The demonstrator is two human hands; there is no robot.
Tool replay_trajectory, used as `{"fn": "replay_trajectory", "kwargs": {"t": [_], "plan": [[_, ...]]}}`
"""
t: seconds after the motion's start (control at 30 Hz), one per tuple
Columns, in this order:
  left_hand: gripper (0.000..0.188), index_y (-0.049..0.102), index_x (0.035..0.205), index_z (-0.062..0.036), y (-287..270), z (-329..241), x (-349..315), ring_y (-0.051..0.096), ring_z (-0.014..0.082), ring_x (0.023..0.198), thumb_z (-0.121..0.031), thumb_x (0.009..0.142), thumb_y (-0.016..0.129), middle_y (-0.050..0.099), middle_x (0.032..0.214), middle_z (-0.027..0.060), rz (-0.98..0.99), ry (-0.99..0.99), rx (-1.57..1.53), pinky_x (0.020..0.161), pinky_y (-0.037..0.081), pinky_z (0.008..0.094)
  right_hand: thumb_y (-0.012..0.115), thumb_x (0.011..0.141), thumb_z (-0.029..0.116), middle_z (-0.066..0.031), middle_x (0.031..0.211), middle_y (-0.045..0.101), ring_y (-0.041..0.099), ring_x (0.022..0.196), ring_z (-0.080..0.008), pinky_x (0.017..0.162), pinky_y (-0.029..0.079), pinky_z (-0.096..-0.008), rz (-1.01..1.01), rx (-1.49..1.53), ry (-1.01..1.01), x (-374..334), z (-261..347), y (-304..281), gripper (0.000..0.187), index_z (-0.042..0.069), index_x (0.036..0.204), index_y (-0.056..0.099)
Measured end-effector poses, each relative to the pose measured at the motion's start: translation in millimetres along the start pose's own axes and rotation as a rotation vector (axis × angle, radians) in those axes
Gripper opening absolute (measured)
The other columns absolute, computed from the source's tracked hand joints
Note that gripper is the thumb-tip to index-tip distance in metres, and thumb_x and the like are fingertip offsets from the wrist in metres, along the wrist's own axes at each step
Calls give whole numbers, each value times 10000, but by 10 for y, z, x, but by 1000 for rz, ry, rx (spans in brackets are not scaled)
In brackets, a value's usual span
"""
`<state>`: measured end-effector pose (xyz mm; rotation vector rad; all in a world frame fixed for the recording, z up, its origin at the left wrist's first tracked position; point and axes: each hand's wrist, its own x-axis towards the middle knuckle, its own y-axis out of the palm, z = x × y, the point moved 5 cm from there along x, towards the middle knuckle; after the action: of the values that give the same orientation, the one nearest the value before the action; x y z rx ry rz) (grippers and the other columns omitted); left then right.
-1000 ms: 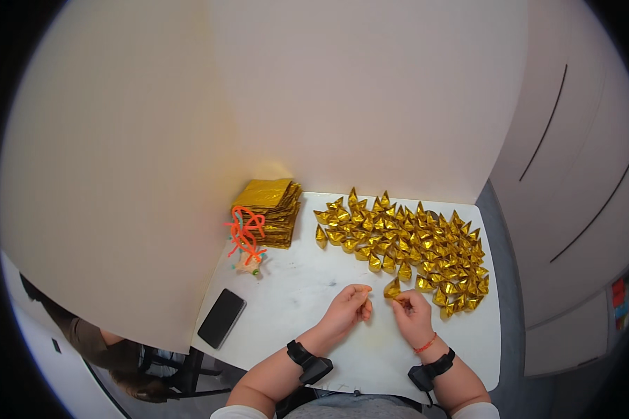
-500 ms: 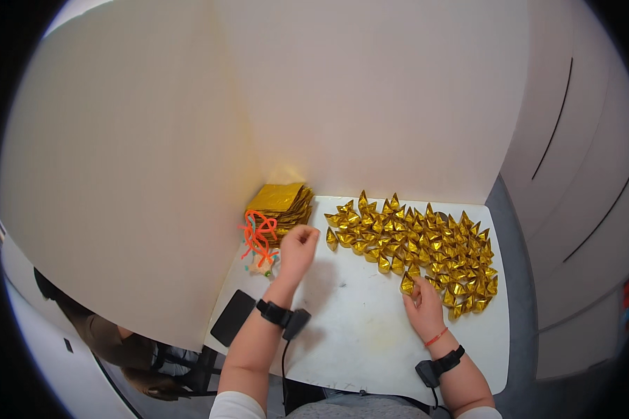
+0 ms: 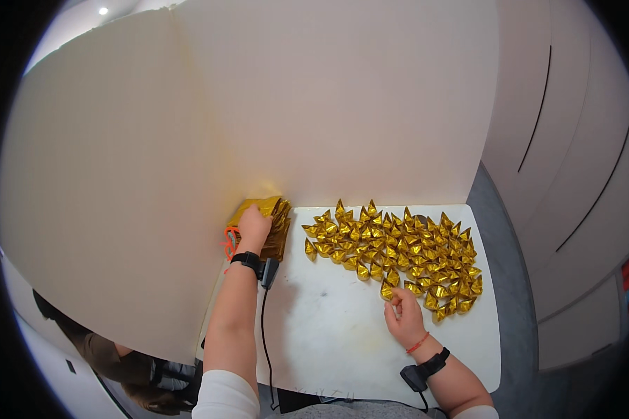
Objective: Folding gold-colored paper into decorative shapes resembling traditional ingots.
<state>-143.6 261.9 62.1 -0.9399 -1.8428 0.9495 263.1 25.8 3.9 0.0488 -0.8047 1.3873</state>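
My left hand [image 3: 254,225] lies over a stack of gold foil sheets [image 3: 277,244] at the back left of the white table. Its fingers are curled in at the top sheet; what sits between their tips is hidden. An orange-red cord [image 3: 229,246] shows at the stack's left side, partly covered by my wrist. My right hand [image 3: 405,318] is open, thumb and fingers apart, right by a folded gold foil ingot [image 3: 386,289] at the front of the group. Many more folded foil ingots [image 3: 416,250] stand close together behind and to the right of it.
White panels [image 3: 356,105] rise behind the white table [image 3: 342,342] and along its left. Black bands with cables sit on both my wrists. Beyond the left panel, part of another person [image 3: 112,356] shows. Pale cabinets [image 3: 573,174] stand to the right.
My left hand has moved away from me and left onto the foil stack. My right hand has drawn slightly back from the front ingot. The whole view has shifted, with the table things further left.
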Motion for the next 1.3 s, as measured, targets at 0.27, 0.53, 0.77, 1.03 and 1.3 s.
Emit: {"fn": "replay_trajectory", "kwargs": {"t": [0.27, 0.53, 0.77, 1.03, 1.3], "plan": [[352, 728, 996, 4, 38, -2, 16, 701, 402, 998, -279, 805, 817, 734, 1001, 230, 77, 92, 54, 867, 556, 480, 683, 885, 38, -86, 900, 553, 518, 682, -209, 608, 453, -331, -19, -7, -31, 21, -38, -26, 358, 30, 1214, 541], [228, 763, 871, 10, 80, 162, 59, 702, 429, 844, -209, 855, 703, 711, 836, 247, -69, 181, 135, 800, 562, 497, 658, 889, 5, -98, 934, 565, 534, 687, -205, 610, 465, -323, -28, 29, -21, 22, -30, -13, 355, 24, 1221, 535], [210, 753, 955, 33, -435, -109, -218, 726, 352, 829, -158, 931, 668, 736, 880, 225, -241, 158, -275, 786, 560, 429, 645, 895, -16, -103, 938, 563, 565, 726, -210, 634, 493, -311, -31, 44, -22, 14, -10, -27, 351, 14, 1225, 529], [204, 715, 1027, 82, -959, -631, -929, 691, 126, 799, -112, 977, 682, 744, 894, 95, -38, 45, -1096, 727, 567, 287, 645, 897, -31, -115, 966, 551, 575, 751, -209, 657, 505, -300, -60, 47, -59, -27, -30, -61, 376, 8, 1248, 516], [134, 597, 879, -53, -803, -753, -2164, 598, 111, 651, -103, 988, 660, 592, 753, 18, 409, -338, -1513, 750, 634, 371, 764, 825, 64, -148, 1064, 538, 546, 973, -308, 870, 492, -394, 36, -39, -140, -53, 285, -90, 541, 41, 1305, 515]]}}
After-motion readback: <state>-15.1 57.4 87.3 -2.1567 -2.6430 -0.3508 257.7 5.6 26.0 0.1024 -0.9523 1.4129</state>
